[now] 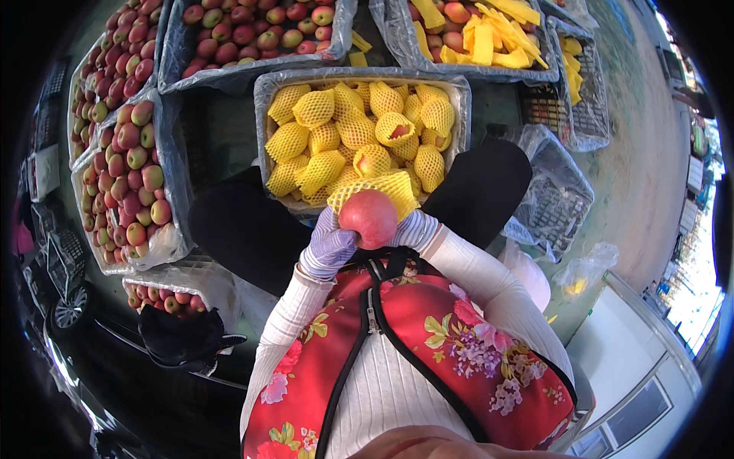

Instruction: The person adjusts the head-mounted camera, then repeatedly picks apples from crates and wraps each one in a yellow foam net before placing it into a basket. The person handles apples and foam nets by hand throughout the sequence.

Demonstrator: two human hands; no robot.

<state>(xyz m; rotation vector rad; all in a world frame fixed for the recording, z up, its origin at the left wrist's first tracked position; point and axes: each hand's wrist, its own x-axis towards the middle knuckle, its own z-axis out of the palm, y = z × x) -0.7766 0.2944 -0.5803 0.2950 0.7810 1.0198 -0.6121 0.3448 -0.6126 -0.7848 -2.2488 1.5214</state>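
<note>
My left hand (331, 246), in a striped knit glove, grips a red apple (368, 219) from its left side. A yellow foam net sleeve (395, 188) lies behind and partly around the apple's far side. My right hand (414, 229), gloved the same way, is at the sleeve's right end; the apple and sleeve hide most of its fingers. Just beyond both hands stands a plastic-lined crate (362, 73) between my knees. Inside it are several apples in yellow foam nets (315, 108), some showing red skin through the sleeve opening.
Lined crates of bare apples stand at the left (129, 178) and far left-centre (252, 34). Loose yellow foam nets (487, 37) cover apples in a far-right crate. A lined black crate (550, 195) sits by my right knee. A black car (143, 401) is at lower left.
</note>
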